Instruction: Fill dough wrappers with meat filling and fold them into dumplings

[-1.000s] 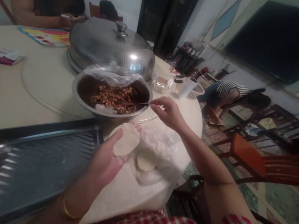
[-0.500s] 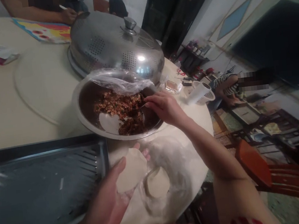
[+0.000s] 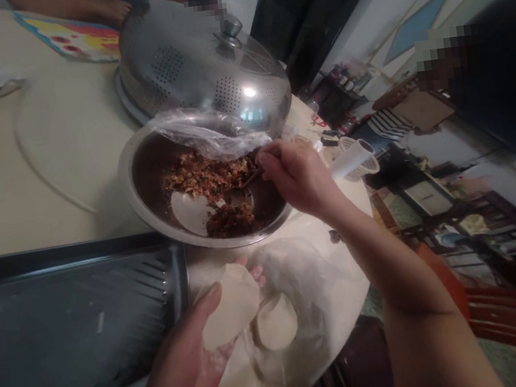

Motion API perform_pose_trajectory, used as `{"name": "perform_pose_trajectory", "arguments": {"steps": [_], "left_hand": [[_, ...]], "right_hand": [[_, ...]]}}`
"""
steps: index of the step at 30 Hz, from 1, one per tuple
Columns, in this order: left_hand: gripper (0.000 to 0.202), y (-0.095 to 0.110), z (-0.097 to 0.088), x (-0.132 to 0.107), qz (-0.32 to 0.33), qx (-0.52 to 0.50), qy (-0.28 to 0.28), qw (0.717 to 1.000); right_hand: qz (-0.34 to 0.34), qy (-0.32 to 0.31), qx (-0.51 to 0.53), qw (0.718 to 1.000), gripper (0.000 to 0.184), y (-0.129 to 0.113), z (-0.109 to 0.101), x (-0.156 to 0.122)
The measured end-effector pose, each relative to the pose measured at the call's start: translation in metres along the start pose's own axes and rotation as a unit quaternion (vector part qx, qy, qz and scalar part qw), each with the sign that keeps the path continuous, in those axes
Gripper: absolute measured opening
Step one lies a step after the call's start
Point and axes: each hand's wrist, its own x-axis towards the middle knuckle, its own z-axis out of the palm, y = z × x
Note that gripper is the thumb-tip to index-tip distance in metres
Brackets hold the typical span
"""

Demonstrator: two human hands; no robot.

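My left hand (image 3: 194, 331) holds a round, pale dough wrapper (image 3: 232, 305) across the palm, with the thumb on its edge. Beside it, a second dough wrapper (image 3: 277, 322) lies on the floured table. My right hand (image 3: 297, 173) grips the handle of a metal spoon (image 3: 246, 185), whose bowl end is down among the filling and partly hidden. Reddish-brown minced filling (image 3: 206, 173) fills part of a wide steel bowl (image 3: 130, 192). A pale, rounded flat piece (image 3: 190, 212) shows inside the bowl. Crumpled clear plastic (image 3: 219, 139) drapes over the far rim.
A dark baking tray (image 3: 68, 327) lies at the left. Behind the bowl stands a large perforated steel lid (image 3: 196, 57). Farther right are a white roll (image 3: 354, 157) and a wooden chair (image 3: 508, 308). Another person's arm (image 3: 73, 8) rests across the table near a colourful sheet (image 3: 82, 39).
My right hand has shifted slightly right and nearer, and the spoon shows more among the filling. My left hand keeps the wrapper in its palm. The view has tilted a little.
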Motion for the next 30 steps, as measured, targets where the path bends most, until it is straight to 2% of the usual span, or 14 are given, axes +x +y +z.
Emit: {"name": "perform_pose_trajectory", "arguments": {"steps": [4,10,17,22,25,30], "left_hand": [[0.073,-0.001,-0.003,0.002,0.009,-0.001,-0.006,1.000],[0.074,0.000,-0.002,0.001,0.009,-0.010,-0.012,1.000],[0.076,0.005,0.006,-0.001,0.008,-0.019,0.017,1.000],[0.055,0.010,0.017,-0.005,0.003,-0.038,0.054,0.998],[0.046,0.011,0.019,-0.007,0.005,-0.044,0.054,0.998],[0.039,0.011,0.017,-0.005,0.021,-0.056,0.030,0.998]], "right_hand": [[-0.007,-0.042,-0.039,0.998,0.021,-0.002,0.015,0.008],[-0.001,-0.104,-0.008,0.995,0.025,-0.016,0.026,0.011],[0.012,-0.146,0.086,0.985,0.020,-0.030,0.025,0.006],[0.032,-0.164,0.201,0.965,0.020,-0.029,0.014,-0.002],[0.115,-0.128,0.297,0.939,0.024,-0.020,0.010,-0.005],[0.266,0.004,0.405,0.875,0.018,0.002,0.013,-0.004]]}}
